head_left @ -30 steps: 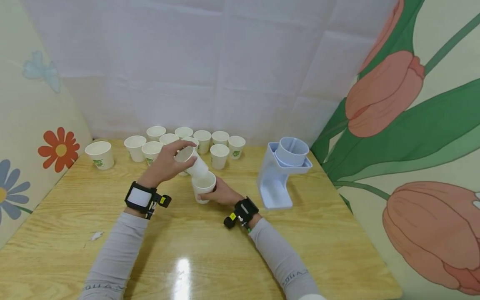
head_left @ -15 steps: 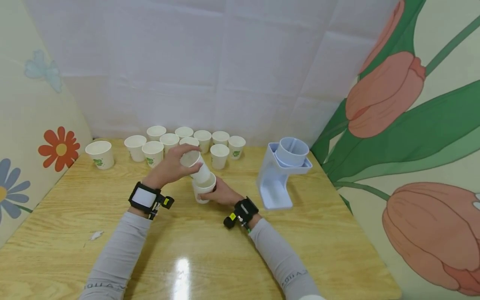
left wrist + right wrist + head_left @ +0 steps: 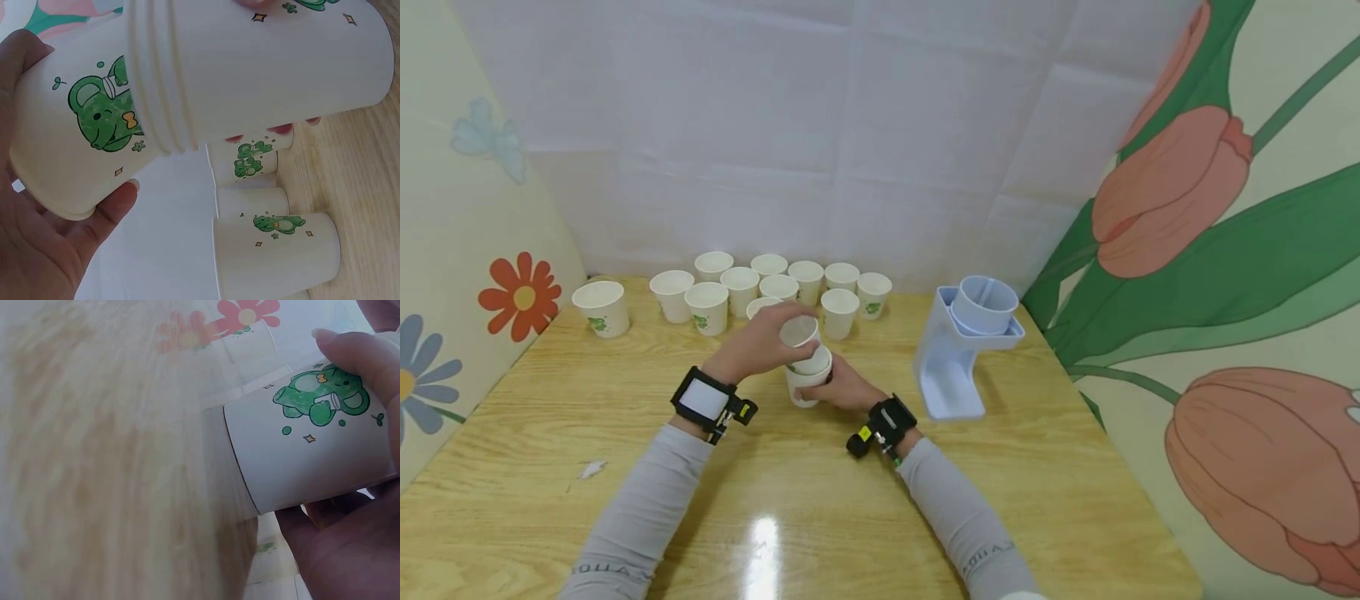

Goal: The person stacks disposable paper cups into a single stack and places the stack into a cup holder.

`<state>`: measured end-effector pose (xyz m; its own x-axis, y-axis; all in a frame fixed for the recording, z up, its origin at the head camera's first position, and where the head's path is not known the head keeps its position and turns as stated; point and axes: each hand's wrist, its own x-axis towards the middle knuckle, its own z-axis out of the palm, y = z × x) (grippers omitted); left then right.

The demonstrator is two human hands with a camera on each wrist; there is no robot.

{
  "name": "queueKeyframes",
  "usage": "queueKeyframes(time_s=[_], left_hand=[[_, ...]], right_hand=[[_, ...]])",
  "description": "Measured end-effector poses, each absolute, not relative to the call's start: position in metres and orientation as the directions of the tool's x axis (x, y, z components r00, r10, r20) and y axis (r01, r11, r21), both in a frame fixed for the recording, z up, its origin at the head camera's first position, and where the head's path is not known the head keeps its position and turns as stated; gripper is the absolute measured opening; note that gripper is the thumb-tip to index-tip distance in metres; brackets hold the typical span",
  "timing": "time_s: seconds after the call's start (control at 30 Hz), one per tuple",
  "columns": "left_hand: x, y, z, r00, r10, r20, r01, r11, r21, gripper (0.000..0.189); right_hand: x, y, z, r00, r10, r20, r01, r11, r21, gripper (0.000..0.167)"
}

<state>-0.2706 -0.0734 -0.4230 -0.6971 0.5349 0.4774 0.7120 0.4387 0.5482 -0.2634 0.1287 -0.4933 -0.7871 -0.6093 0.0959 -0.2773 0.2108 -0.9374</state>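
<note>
My left hand [image 3: 762,340] grips a white paper cup [image 3: 75,119] near its rim, fingers and thumb on opposite sides. The cup carries a green bear print, and its lower end sits inside the top of a stack of paper cups [image 3: 281,69] with several rims close together. Curled round that stack is my right hand [image 3: 848,387], steadying it upright just over the table. In the right wrist view, the lowest cup [image 3: 312,431] shows its base and a green bear, with the thumb along its side.
Behind the hands, several paper cups [image 3: 707,308] stand upright in loose rows along the white backdrop. One larger-looking cup [image 3: 601,308] stands apart at the left. A pale blue stand [image 3: 951,383] holding a round cup-like part [image 3: 987,307] is at the right.
My left hand has moved right and down, bringing its cup from a tilt over the stack into the stack's mouth. My right hand has stayed in place.
</note>
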Motion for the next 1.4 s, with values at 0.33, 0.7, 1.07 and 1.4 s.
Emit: queueKeyframes(time_s=[0.33, 0.7, 1.07, 1.4], left_hand=[[-0.269, -0.064, -0.425, -0.695, 0.585, 0.418, 0.716, 0.504, 0.484, 0.042], [-0.266, -0.055, -0.431, -0.682, 0.641, 0.352, 0.722, 0.517, 0.460, 0.046], [-0.267, -0.054, -0.433, -0.662, 0.657, 0.362, 0.742, 0.504, 0.442, 0.048], [-0.267, -0.055, -0.433, -0.669, 0.668, 0.325, 0.731, 0.512, 0.452, 0.052]], right_hand=[[-0.276, 0.131, -0.510, -0.786, -0.609, 0.108, -0.305, 0.228, -0.925, 0.062], [-0.276, 0.131, -0.512, -0.776, -0.616, 0.131, -0.331, 0.221, -0.918, 0.066], [-0.275, 0.130, -0.509, -0.790, -0.598, 0.130, -0.329, 0.235, -0.914, 0.066], [-0.274, 0.130, -0.510, -0.796, -0.592, 0.124, -0.322, 0.241, -0.915, 0.064]])
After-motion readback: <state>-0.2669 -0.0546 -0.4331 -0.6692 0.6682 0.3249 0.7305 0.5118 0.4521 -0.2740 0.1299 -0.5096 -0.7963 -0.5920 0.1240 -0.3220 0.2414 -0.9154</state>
